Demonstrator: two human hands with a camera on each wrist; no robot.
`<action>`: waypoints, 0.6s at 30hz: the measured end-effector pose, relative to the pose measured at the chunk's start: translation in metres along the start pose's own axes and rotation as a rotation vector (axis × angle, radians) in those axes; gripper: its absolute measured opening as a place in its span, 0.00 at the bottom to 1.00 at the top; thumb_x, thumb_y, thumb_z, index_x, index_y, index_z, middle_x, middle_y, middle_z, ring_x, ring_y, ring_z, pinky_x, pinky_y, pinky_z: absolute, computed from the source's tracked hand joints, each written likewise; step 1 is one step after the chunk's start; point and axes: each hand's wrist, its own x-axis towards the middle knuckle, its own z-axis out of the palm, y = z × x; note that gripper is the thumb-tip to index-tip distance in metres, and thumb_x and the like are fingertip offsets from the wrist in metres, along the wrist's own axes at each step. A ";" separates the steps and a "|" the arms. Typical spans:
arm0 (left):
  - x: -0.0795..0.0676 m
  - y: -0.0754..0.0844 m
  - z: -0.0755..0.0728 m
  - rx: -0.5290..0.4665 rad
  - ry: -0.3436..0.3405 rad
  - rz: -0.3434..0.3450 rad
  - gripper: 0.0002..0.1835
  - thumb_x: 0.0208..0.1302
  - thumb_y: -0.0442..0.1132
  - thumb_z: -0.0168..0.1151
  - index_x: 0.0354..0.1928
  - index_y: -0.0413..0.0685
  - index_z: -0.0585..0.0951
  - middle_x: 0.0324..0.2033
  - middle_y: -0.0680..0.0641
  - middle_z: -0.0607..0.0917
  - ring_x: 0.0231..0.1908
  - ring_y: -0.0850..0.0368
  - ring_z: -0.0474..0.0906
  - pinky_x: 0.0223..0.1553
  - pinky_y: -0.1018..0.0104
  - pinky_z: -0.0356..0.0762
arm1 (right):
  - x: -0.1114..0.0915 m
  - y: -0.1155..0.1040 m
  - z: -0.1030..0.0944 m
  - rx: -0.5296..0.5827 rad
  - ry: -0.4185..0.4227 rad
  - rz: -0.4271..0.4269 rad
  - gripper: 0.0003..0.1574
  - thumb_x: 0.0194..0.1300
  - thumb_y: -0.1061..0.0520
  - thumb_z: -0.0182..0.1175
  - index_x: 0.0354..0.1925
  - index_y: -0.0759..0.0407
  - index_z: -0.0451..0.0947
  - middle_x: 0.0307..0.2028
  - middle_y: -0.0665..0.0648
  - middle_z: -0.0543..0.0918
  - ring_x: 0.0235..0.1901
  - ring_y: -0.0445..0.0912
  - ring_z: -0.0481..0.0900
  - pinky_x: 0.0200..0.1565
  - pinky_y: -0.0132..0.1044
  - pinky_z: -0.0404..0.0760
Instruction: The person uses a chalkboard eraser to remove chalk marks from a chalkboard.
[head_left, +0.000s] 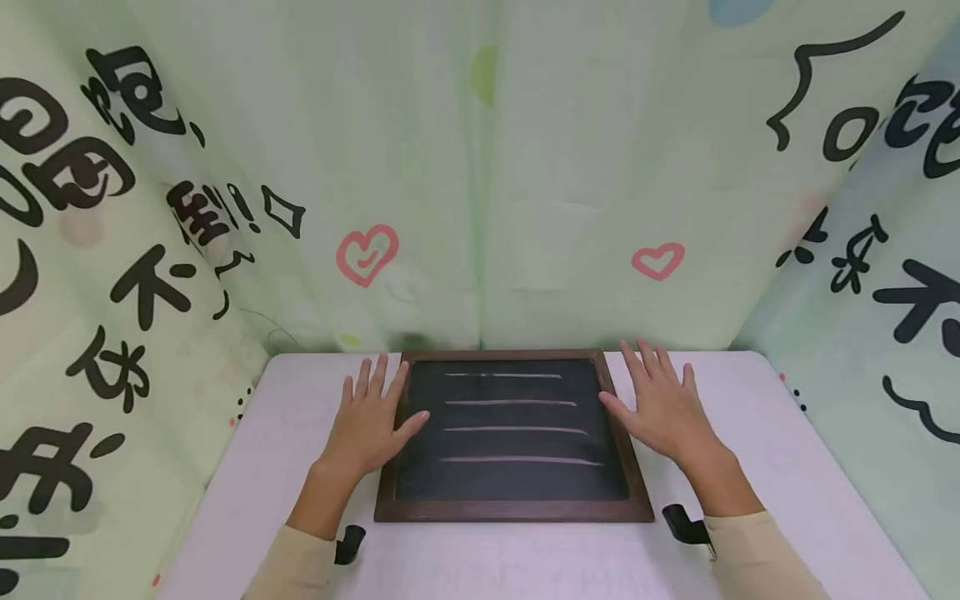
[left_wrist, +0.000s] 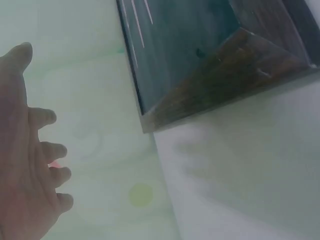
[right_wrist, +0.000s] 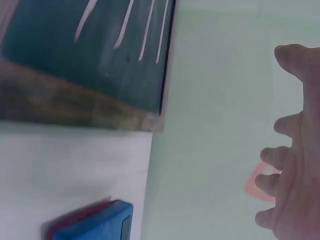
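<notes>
A small chalkboard (head_left: 517, 483) in a brown wooden frame lies on the table, with several pale chalk lines (head_left: 517, 430) drawn across it. Beside its left edge is my left hand (head_left: 367, 425), fingers straight and thumb spread over the board. My right hand (head_left: 663, 408) is held at the opposite edge, its fingers extended too. Both palms look bare in the wrist views, and the hands appear raised off the board. On the tabletop near the board, the right wrist view shows a blue and red block (right_wrist: 100, 225), resembling a board eraser; in the head view it is hidden.
The white table (head_left: 480, 562) is bordered by pale green curtains (head_left: 555, 167) at the back and both sides, printed with black characters and pink hearts. Black wrist mounts (head_left: 684, 525) stick out near the beige sleeves (head_left: 765, 554).
</notes>
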 end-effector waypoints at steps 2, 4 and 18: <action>0.000 -0.003 0.001 -0.003 -0.004 -0.001 0.49 0.70 0.70 0.53 0.82 0.49 0.55 0.81 0.34 0.53 0.80 0.31 0.46 0.76 0.29 0.47 | 0.000 0.007 0.000 -0.008 0.010 -0.002 0.56 0.73 0.31 0.53 0.81 0.63 0.50 0.79 0.73 0.52 0.78 0.73 0.48 0.69 0.81 0.43; 0.000 -0.005 0.003 -0.009 -0.009 -0.004 0.49 0.70 0.69 0.53 0.82 0.49 0.55 0.81 0.34 0.52 0.80 0.31 0.46 0.76 0.29 0.47 | 0.000 0.013 -0.001 -0.013 0.021 -0.006 0.56 0.73 0.32 0.55 0.81 0.64 0.51 0.79 0.73 0.53 0.77 0.73 0.50 0.68 0.81 0.44; -0.001 -0.022 0.019 -0.043 -0.029 0.027 0.46 0.72 0.67 0.53 0.81 0.46 0.59 0.80 0.32 0.55 0.79 0.30 0.49 0.75 0.28 0.49 | -0.012 0.057 0.004 -0.051 0.065 0.002 0.56 0.70 0.33 0.59 0.79 0.66 0.54 0.76 0.76 0.59 0.73 0.73 0.59 0.66 0.81 0.53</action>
